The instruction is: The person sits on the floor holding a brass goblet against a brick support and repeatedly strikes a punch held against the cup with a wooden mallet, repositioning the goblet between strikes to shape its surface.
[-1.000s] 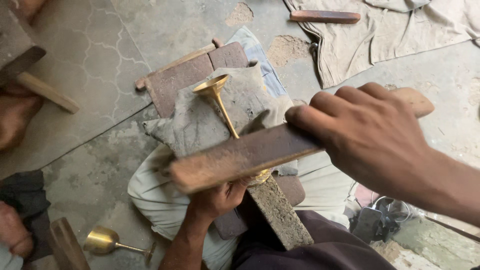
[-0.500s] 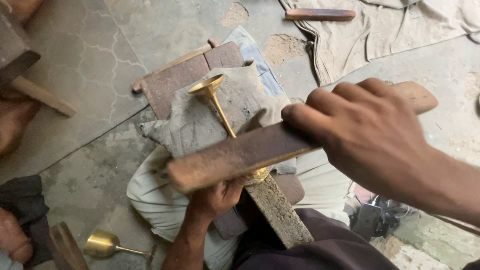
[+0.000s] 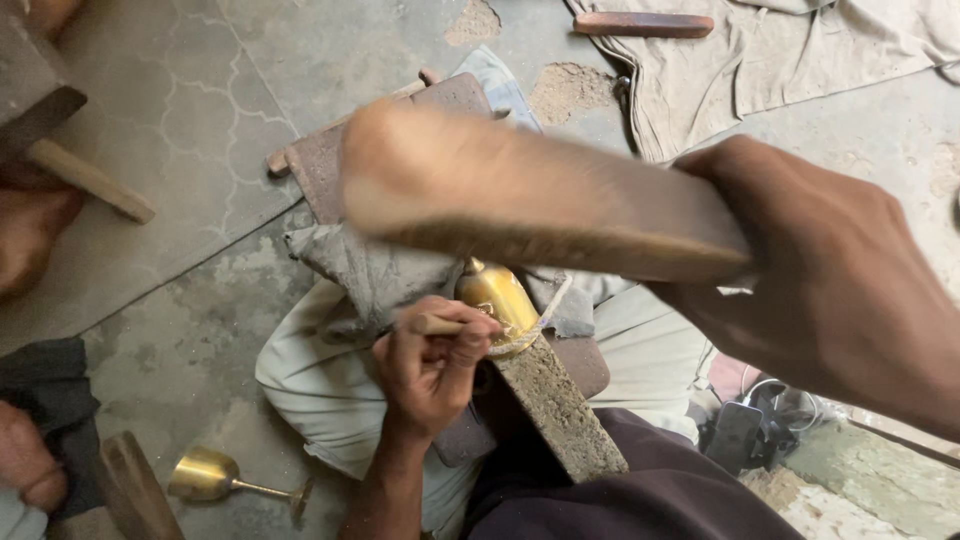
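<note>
My right hand (image 3: 840, 280) grips a long flat wooden paddle (image 3: 540, 195), raised and blurred, that covers most of the work below. My left hand (image 3: 432, 365) holds a small stick-like tool against the brass goblet (image 3: 497, 297), whose bowl shows under the paddle. The goblet rests on a grey cloth (image 3: 365, 265) over a rough stone block (image 3: 555, 405) across my lap. The goblet's stem and foot are hidden by the paddle.
A second brass goblet (image 3: 225, 478) lies on the concrete floor at lower left. Another person's hand (image 3: 25, 240) and a wooden mallet (image 3: 60, 140) are at the left edge. A wooden stick (image 3: 640, 24) lies on a cloth (image 3: 800, 60) at the top.
My right hand has swung the paddle up toward the camera, so it now looks larger and blurred. The goblet's stem and foot, seen before, are now covered.
</note>
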`<action>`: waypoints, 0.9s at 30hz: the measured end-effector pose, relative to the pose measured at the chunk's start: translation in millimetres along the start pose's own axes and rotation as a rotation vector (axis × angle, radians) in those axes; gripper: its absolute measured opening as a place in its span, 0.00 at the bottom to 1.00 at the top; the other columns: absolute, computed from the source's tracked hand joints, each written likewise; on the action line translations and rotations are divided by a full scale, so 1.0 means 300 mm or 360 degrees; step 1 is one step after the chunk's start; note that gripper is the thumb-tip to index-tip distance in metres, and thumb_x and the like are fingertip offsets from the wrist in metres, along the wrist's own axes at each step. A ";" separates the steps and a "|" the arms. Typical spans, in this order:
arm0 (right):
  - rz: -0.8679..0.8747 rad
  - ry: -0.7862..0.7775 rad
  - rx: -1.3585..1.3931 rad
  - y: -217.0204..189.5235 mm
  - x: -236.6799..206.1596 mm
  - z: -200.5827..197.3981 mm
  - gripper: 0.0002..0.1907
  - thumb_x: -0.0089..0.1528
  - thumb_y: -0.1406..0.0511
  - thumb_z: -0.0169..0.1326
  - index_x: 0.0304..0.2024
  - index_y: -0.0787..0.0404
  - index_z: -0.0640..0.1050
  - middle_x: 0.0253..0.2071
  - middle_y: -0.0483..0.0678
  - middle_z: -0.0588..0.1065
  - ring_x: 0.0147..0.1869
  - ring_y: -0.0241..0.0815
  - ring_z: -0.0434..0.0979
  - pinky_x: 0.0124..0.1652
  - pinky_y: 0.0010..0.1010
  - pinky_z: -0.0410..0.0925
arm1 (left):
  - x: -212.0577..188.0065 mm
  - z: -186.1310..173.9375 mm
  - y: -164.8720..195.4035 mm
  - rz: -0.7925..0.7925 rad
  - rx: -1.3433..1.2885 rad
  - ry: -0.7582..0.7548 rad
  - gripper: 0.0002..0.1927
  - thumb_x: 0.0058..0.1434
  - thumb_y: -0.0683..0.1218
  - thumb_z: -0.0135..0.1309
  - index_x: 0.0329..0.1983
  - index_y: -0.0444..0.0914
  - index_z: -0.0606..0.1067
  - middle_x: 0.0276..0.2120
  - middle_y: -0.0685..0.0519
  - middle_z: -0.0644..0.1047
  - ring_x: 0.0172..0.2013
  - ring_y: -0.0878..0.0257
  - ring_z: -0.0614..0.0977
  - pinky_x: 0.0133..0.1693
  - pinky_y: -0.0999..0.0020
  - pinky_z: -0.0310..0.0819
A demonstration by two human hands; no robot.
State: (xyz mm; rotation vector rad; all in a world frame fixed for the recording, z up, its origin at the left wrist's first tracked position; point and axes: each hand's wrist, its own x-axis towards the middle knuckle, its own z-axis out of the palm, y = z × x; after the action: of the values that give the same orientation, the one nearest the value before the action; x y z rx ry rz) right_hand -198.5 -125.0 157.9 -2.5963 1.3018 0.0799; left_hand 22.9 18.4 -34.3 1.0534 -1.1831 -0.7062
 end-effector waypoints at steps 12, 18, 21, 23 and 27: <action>-0.0010 -0.0024 -0.0074 -0.029 -0.026 -0.011 0.34 0.56 0.64 0.60 0.65 0.64 0.69 0.46 0.56 0.80 0.39 0.47 0.84 0.35 0.35 0.77 | -0.006 0.017 -0.017 0.0171 0.0307 -0.0117 0.11 0.73 0.45 0.56 0.52 0.37 0.69 0.39 0.51 0.80 0.36 0.66 0.85 0.31 0.75 0.83; -0.0431 0.0141 -0.0912 -0.023 0.002 -0.025 0.21 0.60 0.66 0.58 0.57 0.53 0.76 0.47 0.50 0.82 0.47 0.48 0.85 0.48 0.42 0.78 | -0.041 0.015 -0.056 0.0219 0.0562 -0.0115 0.20 0.70 0.50 0.59 0.57 0.34 0.68 0.38 0.50 0.78 0.34 0.63 0.85 0.33 0.71 0.85; -0.0325 0.0152 -0.0635 0.000 0.002 -0.019 0.23 0.60 0.67 0.58 0.59 0.52 0.76 0.47 0.49 0.82 0.48 0.48 0.84 0.47 0.42 0.77 | -0.073 0.006 -0.065 0.0442 0.0996 -0.0130 0.17 0.66 0.47 0.55 0.55 0.38 0.71 0.43 0.47 0.80 0.41 0.51 0.86 0.43 0.56 0.83; -0.0012 0.0056 -0.0100 0.004 0.002 -0.020 0.27 0.63 0.66 0.57 0.66 0.57 0.73 0.50 0.52 0.80 0.48 0.48 0.84 0.44 0.40 0.77 | -0.086 0.008 -0.080 0.0153 0.0807 -0.0130 0.13 0.65 0.48 0.61 0.49 0.39 0.76 0.35 0.53 0.81 0.29 0.59 0.84 0.34 0.63 0.80; -0.0556 0.0263 -0.0794 -0.029 0.021 -0.057 0.25 0.58 0.68 0.57 0.59 0.49 0.77 0.46 0.47 0.83 0.48 0.47 0.83 0.52 0.45 0.74 | -0.097 0.003 -0.112 0.0332 0.0620 -0.0126 0.11 0.70 0.48 0.57 0.47 0.36 0.73 0.40 0.51 0.81 0.36 0.59 0.87 0.39 0.68 0.84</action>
State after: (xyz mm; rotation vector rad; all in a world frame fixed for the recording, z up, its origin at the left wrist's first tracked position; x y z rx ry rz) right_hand -188.7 -128.9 175.1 -3.2808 0.9430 0.1476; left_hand 17.0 31.3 -76.6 1.2068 -1.5142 -0.3629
